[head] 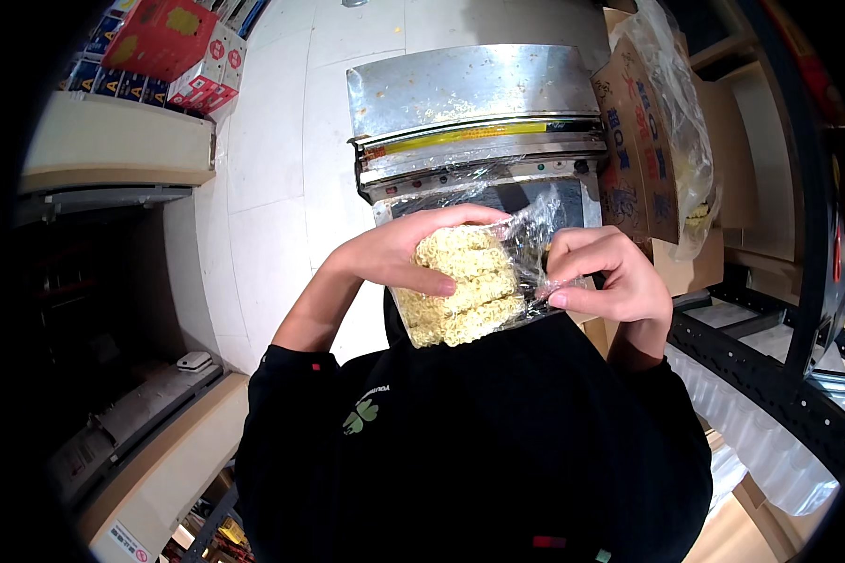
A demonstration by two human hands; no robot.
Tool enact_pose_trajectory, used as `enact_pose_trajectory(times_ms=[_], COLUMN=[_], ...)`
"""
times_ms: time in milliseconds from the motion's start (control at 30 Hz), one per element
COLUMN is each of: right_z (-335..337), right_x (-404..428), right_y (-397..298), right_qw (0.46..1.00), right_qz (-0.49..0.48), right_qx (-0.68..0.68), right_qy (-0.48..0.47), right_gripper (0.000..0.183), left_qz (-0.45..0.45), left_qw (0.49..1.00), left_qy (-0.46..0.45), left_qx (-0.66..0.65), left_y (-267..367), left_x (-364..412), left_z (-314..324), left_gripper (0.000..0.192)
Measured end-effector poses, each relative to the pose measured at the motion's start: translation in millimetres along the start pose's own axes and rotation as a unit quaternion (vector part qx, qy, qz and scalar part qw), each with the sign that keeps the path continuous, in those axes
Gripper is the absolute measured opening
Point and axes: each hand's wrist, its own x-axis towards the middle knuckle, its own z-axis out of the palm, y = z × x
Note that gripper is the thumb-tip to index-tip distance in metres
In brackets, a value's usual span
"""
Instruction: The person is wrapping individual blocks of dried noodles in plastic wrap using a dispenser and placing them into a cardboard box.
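A clear plastic bag (535, 225) holds several pale yellow blocks of dried instant noodles (468, 288), stacked against one another. Around the filled part wraps my left hand (412, 250), its thumb lying across the front of the noodles. My right hand (605, 274) pinches the loose end of the bag between thumb and fingers. Both hands are in front of my chest. Just beyond them stands a metal bag sealing machine (479, 155) with a yellow strip along its bar and small knobs on its front. Crumbs lie on its steel top.
An open cardboard box (634, 141) with a plastic liner (669, 91) stands right of the sealer. A black metal rack (760, 345) with stacked clear plastic cups (753, 429) is at the right. On the left are a pale counter (120, 141) and red and white cartons (204, 63).
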Motion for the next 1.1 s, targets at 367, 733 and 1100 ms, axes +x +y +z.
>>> enact_pose_trajectory(times_ms=[367, 733, 1100], right_z=[32, 27, 29], right_x=[-25, -24, -1], right_y=[16, 46, 15], right_qw=[0.942, 0.892, 0.99], right_qz=[-0.021, 0.007, 0.0], right_qx=[0.276, 0.328, 0.012], right_qy=[0.19, 0.311, 0.14], right_gripper=[0.018, 0.035, 0.075], left_qz=[-0.024, -0.024, -0.019], left_qw=[0.995, 0.963, 0.945], left_qy=[-0.018, 0.058, 0.102], left_qx=[-0.09, 0.261, 0.31], left_y=[-3, 10, 22], left_x=[-4, -16, -18], left_z=[6, 8, 16], left_gripper=[0.092, 0.11, 0.108])
